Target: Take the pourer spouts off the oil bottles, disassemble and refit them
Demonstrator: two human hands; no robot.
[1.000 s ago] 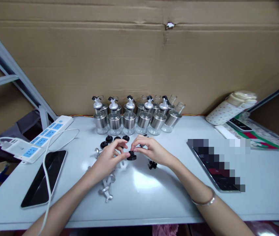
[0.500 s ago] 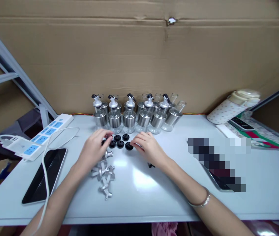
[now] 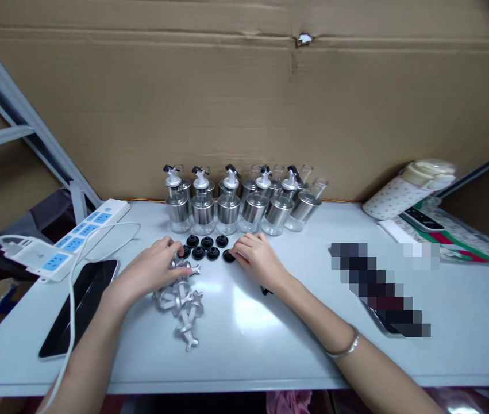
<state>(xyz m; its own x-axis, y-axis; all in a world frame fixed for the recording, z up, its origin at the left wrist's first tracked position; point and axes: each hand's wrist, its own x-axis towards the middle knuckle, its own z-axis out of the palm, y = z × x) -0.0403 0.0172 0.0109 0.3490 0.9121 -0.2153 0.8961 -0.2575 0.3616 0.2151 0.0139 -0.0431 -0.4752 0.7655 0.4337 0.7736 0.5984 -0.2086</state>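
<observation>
My left hand (image 3: 153, 267) reaches over the silver pourer spouts (image 3: 186, 305) piled on the table, its thumb and fingers spread apart. Just beyond its fingertips lie several black ridged stoppers (image 3: 207, 242), set close together in rough rows. My right hand (image 3: 261, 259) has its fingers closed at the edge of the rightmost black stopper (image 3: 227, 256), which still rests on the table; the fingers partly cover it. A small black piece (image 3: 265, 290) lies under my right wrist, partly hidden.
Several glass bottles with metal bands (image 3: 228, 213) stand along the back, the front ones fitted with spouts. At left are a power strip (image 3: 72, 244), a white cable and a black tablet (image 3: 80, 305). On the right lie a dotted flask (image 3: 403, 187) and a phone partly blurred out.
My left hand has moved left and down from the black stoppers to the silver spouts, its fingers spreading. My right hand stays at the rightmost stopper.
</observation>
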